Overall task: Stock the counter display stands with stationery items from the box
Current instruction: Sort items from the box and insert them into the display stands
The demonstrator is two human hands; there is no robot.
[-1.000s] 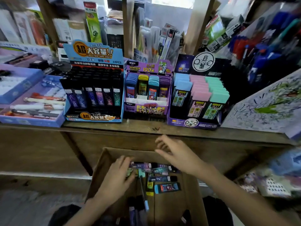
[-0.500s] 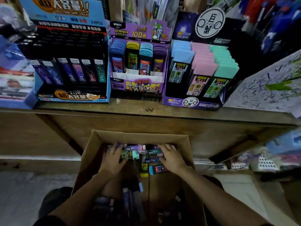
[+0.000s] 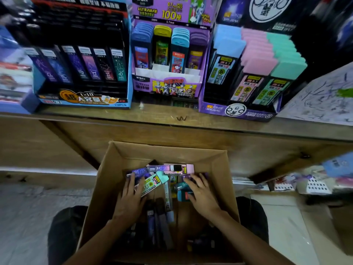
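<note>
Now I'm picking through the cardboard box at 6 o'clock: my left hand lies flat, fingers straight, on slim, glossy plastic lead cases. My right hand covers a teal case, and I cannot tell whether it is gripping. Next I should pinch one case and match it to a display stand at 12 o'clock on the wooden counter.

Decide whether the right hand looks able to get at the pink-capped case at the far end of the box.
Probably yes: the pink-capped case lies uncovered on top in the open box, just beyond the right hand.
</note>
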